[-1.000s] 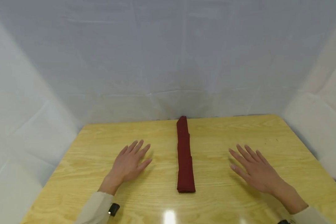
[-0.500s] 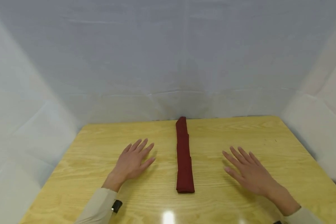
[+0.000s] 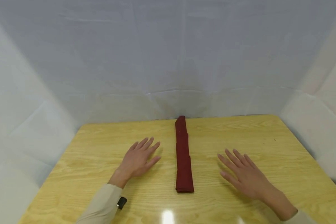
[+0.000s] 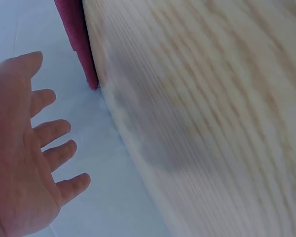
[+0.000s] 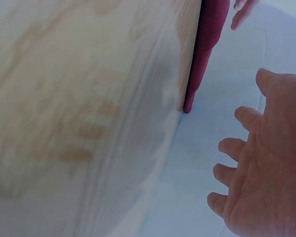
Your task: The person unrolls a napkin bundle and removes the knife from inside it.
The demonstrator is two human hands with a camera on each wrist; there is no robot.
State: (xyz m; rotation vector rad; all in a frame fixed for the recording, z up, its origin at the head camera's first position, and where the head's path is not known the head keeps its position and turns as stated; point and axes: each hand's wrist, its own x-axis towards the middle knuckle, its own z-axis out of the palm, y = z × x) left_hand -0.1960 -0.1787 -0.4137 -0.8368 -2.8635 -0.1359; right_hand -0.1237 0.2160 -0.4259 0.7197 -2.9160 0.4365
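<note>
A person's left hand (image 3: pixel 136 160), lower left in the head view, and right hand (image 3: pixel 245 179), lower right, hung with fingers (image 4: pixel 54 131) spread, both apart from the folded dark-red cloth (image 3: pixel 183 155) between them. It lay just right of center, long axis running near to far, narrower tip pointing to the far edge of the table (image 3: pixel 100 149), before a pale sheet (image 3: pixel 168 46).

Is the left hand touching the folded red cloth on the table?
No, in the head view a strip of table shows between the left hand and the cloth.
</note>
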